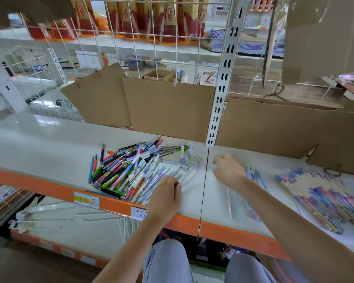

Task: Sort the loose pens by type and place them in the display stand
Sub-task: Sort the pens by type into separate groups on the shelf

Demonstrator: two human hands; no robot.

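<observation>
Pens of many colours (131, 168) lay in a loose, mixed pile on the white shelf with an orange front edge (49, 144). Two small paper price tags (86, 199) were stuck on that orange edge below the pile. Flat brown cardboard sheets (168, 111) leaned up at the back of the shelf, behind the pile.

At the near right side of the pile was the left hand (166, 194). Its fingers were curled down onto some pale blue and white pens there, but I could not tell if it really held one.

Next came a thin gap (204, 186) where two shelf boards met, under a white metal post with slots (223, 82).

Just past the gap, the right hand (228, 168) hung over the shelf with loose, half-bent fingers and nothing in it. A few pale blue and purple pens (253, 176) lay side by side just beside it.

Far to the right, well apart from the pile, a neat row of purple, pink and cream pens (319, 199) lay flat on the shelf.
</observation>
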